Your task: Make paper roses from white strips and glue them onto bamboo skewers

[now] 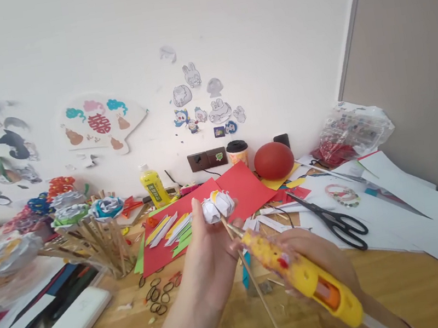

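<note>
My left hand (212, 254) is closed around a white paper flower (218, 207) with a bit of yellow, on a thin wooden stick (260, 296) that slants down toward the front edge. My right hand (320, 253) grips a yellow glue gun (303, 278) with a glue stick in its rear end. The gun's metal tip points up and left, at the stick just below the flower; whether it touches cannot be told. Part of my right hand is hidden behind the gun.
Red sheets (243, 188) with paper strips lie behind my hands. Black scissors (336, 223) rest on white paper at right. Rubber bands (157, 296) lie left, near paper flowers on sticks (112, 253), a yellow bottle (153, 185) and a red balloon (274, 161).
</note>
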Motion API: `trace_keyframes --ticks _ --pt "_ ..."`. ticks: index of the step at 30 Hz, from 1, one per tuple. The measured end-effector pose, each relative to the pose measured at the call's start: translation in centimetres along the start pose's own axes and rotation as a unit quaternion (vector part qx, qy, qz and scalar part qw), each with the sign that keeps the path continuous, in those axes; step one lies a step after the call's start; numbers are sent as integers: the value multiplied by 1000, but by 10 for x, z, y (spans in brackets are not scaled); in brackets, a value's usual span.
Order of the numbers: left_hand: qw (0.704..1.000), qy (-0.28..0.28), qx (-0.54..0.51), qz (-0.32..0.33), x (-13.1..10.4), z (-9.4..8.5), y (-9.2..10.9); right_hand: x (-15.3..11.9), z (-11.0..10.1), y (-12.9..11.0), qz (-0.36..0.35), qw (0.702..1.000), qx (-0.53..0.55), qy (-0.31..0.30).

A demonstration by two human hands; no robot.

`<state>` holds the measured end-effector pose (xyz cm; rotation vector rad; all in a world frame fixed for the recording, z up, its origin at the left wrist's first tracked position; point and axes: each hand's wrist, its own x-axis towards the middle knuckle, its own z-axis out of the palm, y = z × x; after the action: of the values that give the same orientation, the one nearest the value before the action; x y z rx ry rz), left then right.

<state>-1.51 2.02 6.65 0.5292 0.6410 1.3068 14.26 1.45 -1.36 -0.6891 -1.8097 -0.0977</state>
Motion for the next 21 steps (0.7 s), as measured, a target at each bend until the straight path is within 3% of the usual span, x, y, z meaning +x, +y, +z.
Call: trace_keyframes --ticks 3,14,21 --pt "999 5 36 -17 -1 1 -4 6 -1 -7 -50 999 15 10" --pt "1000 -23 9 2 -6 8 -6 8 -2 -15 -48 996 -60 47" --pt "997 -56 58 6 -5 4 -8 14 -4 -25 -64 990 -105 66"
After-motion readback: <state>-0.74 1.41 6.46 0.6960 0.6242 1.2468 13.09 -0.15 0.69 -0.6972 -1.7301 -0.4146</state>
